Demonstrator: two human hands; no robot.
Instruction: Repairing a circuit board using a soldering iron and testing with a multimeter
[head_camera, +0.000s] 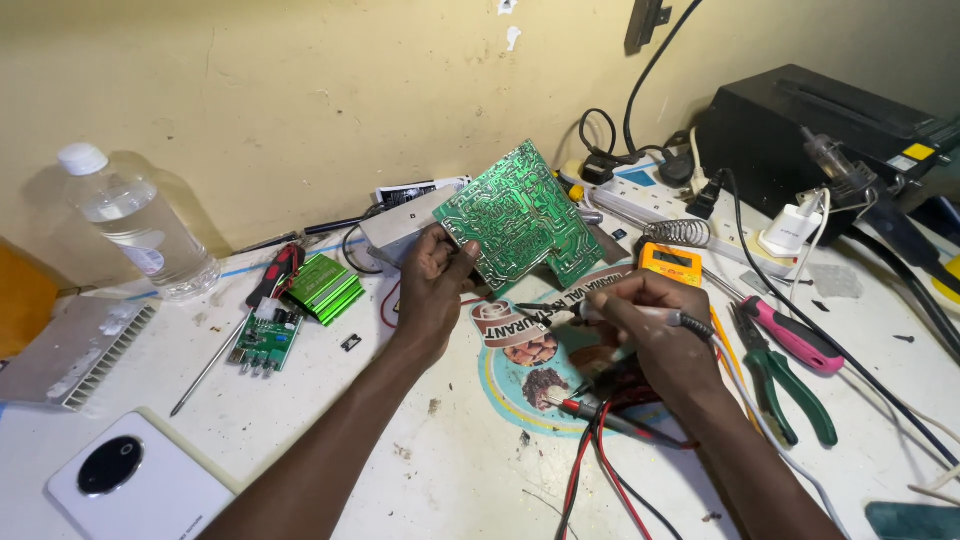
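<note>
The left hand (432, 285) grips a green circuit board (520, 215) by its lower left edge, thumb on the copper-trace side and fingers behind, and holds it tilted up off the tabletop (420, 470), near the middle of the far edge. The right hand (655, 325) is closed pen-fashion around a soldering iron (560, 312), whose dark tip points left and sits just below the board's lower edge; whether it touches the board cannot be told. The iron's cord runs back over the wrist.

Under both hands lies a round printed sticker (510, 350) on the white top. Red and black leads (590, 470) trail from beneath the right hand toward the near edge, one ending in a red probe (575, 407). Just beyond the right hand sits a yellow multimeter (670, 262), with a coiled wire iron stand (688, 233) behind it. To the right lie pink-handled cutters (795, 335) and green-handled pliers (790, 385).

Left of the board rest a stack of small green boards (325, 287), a little green module (265, 342), a red-handled screwdriver (275, 275) and a long thin metal rod (205, 370). A clear plastic bottle (135, 225) stands toward the far left edge, a finned aluminium heatsink (75, 350) lies at the left edge, and a white phone (130, 485) lies at the near left corner. A black box (810, 130) and a white power strip (650, 190) occupy the far right corner.
</note>
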